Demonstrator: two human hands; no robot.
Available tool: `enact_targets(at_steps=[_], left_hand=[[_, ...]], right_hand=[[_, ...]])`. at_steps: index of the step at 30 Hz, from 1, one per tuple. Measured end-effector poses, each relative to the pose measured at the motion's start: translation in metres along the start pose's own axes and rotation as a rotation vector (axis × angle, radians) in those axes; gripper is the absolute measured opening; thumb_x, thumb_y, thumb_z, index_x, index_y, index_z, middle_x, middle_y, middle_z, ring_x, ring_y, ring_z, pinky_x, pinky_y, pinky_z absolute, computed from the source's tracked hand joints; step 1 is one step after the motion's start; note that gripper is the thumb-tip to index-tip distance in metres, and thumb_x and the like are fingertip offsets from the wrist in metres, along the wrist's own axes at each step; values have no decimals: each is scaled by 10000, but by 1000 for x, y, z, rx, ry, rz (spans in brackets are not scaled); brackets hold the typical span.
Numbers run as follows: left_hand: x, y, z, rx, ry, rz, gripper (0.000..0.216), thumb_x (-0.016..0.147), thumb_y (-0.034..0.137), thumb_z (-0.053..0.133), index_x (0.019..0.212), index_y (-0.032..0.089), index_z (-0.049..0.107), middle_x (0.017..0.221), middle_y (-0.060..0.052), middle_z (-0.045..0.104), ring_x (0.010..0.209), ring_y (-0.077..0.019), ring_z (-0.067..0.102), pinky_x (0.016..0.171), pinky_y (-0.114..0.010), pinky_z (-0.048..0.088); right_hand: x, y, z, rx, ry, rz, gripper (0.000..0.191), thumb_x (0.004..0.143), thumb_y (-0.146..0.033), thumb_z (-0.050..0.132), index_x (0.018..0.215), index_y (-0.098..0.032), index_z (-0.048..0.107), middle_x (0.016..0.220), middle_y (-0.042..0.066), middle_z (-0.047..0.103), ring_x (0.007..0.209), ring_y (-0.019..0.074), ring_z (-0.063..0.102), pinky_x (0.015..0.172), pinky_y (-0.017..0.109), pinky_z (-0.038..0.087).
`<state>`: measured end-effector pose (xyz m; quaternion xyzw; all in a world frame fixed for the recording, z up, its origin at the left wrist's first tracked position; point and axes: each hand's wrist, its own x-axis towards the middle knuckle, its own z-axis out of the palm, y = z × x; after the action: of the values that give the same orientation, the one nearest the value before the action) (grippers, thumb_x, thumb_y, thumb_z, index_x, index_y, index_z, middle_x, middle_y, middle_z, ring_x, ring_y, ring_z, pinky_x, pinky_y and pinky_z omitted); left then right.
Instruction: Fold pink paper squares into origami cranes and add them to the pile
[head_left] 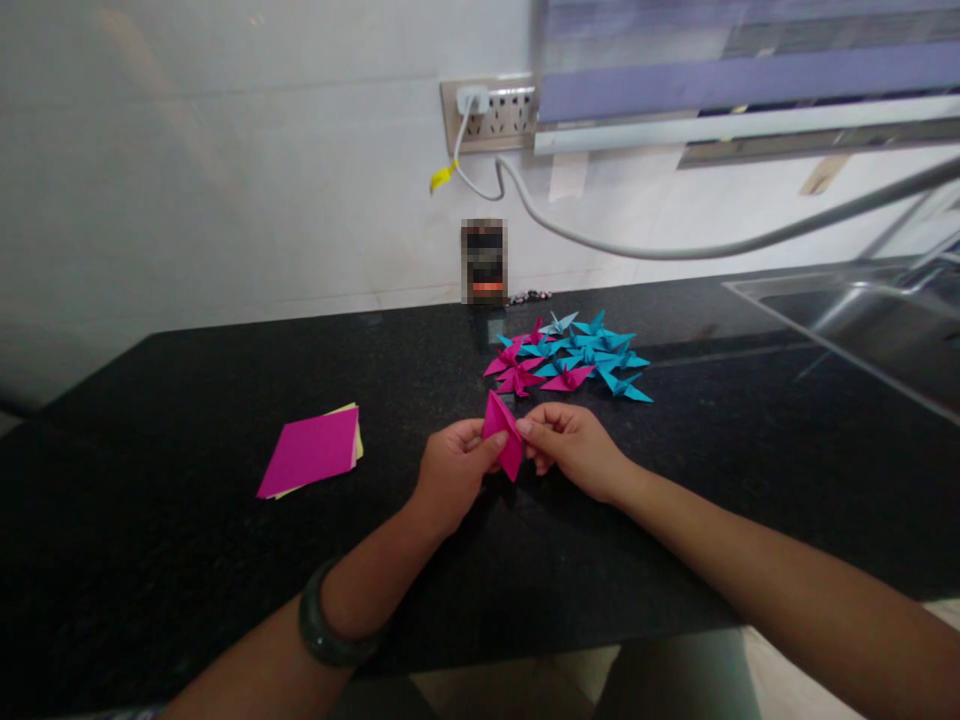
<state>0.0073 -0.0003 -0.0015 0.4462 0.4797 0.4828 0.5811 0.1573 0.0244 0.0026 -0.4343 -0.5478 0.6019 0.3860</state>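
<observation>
A folded magenta paper piece stands between my two hands, just above the black countertop. My left hand pinches its left side, fingers closed, a dark bangle on that wrist. My right hand pinches its right edge with thumb and fingertips. Beyond my hands lies a pile of folded paper cranes, magenta on the left and teal on the right. A small stack of flat paper squares, magenta on top, lies to the left.
A small blurred object leans against the white wall behind the cranes. A wall socket has a white plug and a grey cable running right. A steel sink is set in the counter at right.
</observation>
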Motion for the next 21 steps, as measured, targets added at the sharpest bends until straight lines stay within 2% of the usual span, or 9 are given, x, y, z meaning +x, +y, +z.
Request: enact_targets(at_steps=[4, 9, 15, 21], left_hand=[[0, 1, 0, 11, 38, -12, 227, 651, 295, 693, 788, 117, 667, 627, -23, 678, 543, -106, 586, 542, -206, 449], [0, -1, 2, 22, 66, -5, 261, 637, 289, 706, 828, 115, 672, 657, -33, 689, 575, -122, 601, 553, -215, 455], [-3, -6, 2, 205, -33, 152, 273, 742, 300, 603, 968, 162, 669, 843, -48, 709, 762, -175, 641, 693, -260, 478], [-6, -5, 1, 449, -44, 271, 282, 790, 306, 542, 1025, 200, 656, 875, -24, 707, 808, -185, 634, 732, -265, 458]], right_hand=[[-1, 1, -1, -56, -16, -22, 391, 682, -528, 594, 623, -154, 495, 514, -40, 513, 396, 47, 441, 401, 181, 376], [-2, 6, 1, -334, 37, -77, 280, 701, -424, 605, 656, -163, 515, 498, -45, 478, 414, 64, 422, 390, 181, 311], [-4, 8, 5, -457, 160, -167, 211, 751, -275, 484, 566, -180, 449, 483, -39, 457, 447, 79, 403, 429, 200, 308], [-5, 6, 6, -507, 195, -199, 118, 715, -202, 457, 601, -176, 466, 531, -36, 470, 486, 83, 402, 460, 205, 313]])
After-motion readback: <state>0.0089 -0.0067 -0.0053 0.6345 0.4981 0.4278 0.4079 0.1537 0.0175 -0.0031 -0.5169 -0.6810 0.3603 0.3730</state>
